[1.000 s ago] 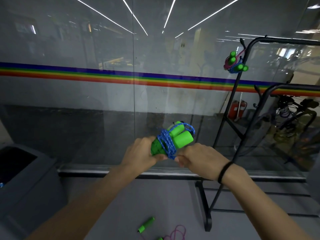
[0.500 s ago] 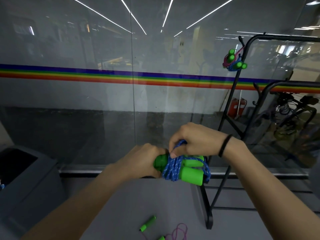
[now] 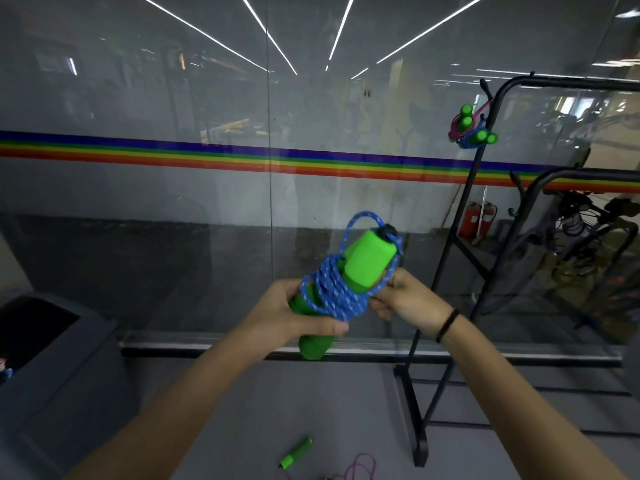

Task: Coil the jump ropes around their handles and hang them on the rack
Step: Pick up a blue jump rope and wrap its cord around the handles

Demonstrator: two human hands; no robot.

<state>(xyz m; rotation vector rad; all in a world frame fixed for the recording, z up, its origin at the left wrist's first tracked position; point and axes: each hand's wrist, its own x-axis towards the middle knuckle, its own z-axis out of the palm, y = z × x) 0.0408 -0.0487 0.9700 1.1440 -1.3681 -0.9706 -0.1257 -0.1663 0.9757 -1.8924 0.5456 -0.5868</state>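
Jump rope [image 3: 367,265]: long axis tilts up-right from your left hand [image 3: 284,313], fingers wrapped round handles; right hand [image 3: 408,299] seemingly pinches cord; rack [image 3: 461,209] nearer it.

Location type: indoor commercial premises, most likely an activity or gym corner. Indicators:
- Full-height glass partition [image 3: 173,237] with a rainbow stripe [image 3: 207,155] along it.
- Linear ceiling lights [image 3: 207,32] (seen as reflections in the glass).
- Smooth grey floor [image 3: 346,410].
- Black metal rack [image 3: 571,85] carrying coiled jump ropes [image 3: 467,128].
- Red fire extinguishers [image 3: 476,220] behind the glass.
- Grey bin [image 3: 59,358] at left.
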